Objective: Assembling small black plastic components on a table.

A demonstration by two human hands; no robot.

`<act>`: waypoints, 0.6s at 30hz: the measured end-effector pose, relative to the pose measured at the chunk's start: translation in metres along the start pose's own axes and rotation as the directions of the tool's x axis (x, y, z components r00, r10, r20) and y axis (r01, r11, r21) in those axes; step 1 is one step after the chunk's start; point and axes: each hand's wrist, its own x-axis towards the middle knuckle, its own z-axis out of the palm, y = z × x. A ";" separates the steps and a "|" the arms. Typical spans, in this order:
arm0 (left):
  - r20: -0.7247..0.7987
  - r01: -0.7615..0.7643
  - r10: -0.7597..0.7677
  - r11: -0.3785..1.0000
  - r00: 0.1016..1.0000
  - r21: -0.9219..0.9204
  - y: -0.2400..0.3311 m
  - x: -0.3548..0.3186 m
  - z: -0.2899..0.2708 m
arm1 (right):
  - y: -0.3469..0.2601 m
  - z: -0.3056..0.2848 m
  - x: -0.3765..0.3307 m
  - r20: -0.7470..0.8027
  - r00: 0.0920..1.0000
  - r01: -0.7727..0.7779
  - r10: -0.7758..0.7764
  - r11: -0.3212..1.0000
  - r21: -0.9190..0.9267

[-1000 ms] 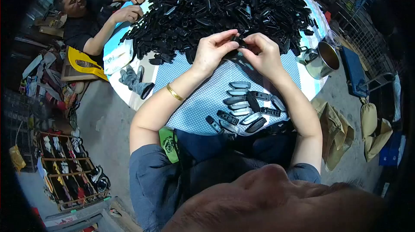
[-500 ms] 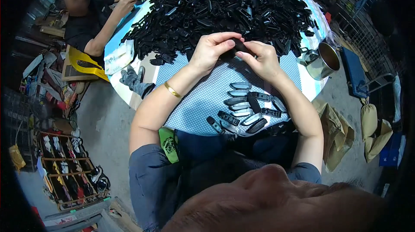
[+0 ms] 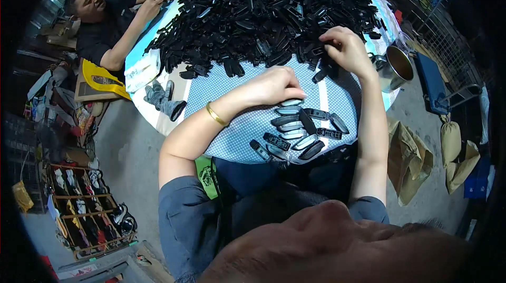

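A large heap of small black plastic casings (image 3: 263,14) covers the far part of the round table. My left hand (image 3: 271,87) is closed, palm down, just above a loose group of casings laid near me; whether it holds anything is hidden. Several of these, such as a silver-topped casing (image 3: 293,134), have grey or silver faces, while others, like a black open-backed casing (image 3: 329,134), show their inner side. At the heap's right front edge hovers my right hand (image 3: 348,54), thumb and fingers curved but apart, with nothing visible between them.
A steel mug (image 3: 395,69) stands at the table's right edge. Grey gloves (image 3: 164,101) and a white packet (image 3: 142,74) lie on the left. A co-worker (image 3: 103,25) sits at the far left, handling something small. A brown paper bag (image 3: 408,162) stands on the floor.
My hands, together on a black piece half a second ago, have parted. The left came down toward the near casings; the right moved right to the heap's edge.
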 end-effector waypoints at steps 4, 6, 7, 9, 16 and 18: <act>-0.199 -0.019 0.050 0.987 0.979 0.157 0.011 0.018 0.018 | -0.011 0.001 -0.005 0.028 0.994 0.107 -0.105 0.987 -0.119; -0.289 0.014 0.053 0.974 0.956 0.226 0.017 0.033 0.028 | -0.009 0.004 -0.005 0.029 0.982 0.189 -0.187 0.967 -0.169; -0.311 0.012 0.079 0.960 0.947 0.280 0.019 0.040 0.031 | -0.009 0.006 -0.005 0.030 0.982 0.190 -0.187 0.967 -0.169; -0.314 0.031 0.058 0.962 0.948 0.271 0.016 0.048 0.035 | -0.010 0.007 -0.004 0.096 0.990 0.129 -0.108 0.959 -0.252; -0.415 0.037 -0.014 0.998 0.910 0.048 -0.005 0.028 0.019 | -0.008 0.011 -0.002 0.008 0.994 0.111 -0.111 0.987 -0.116; -0.400 0.103 -0.137 0.989 0.906 -0.106 -0.016 0.017 0.008 | -0.013 0.015 0.000 -0.077 0.994 0.081 -0.074 0.992 0.094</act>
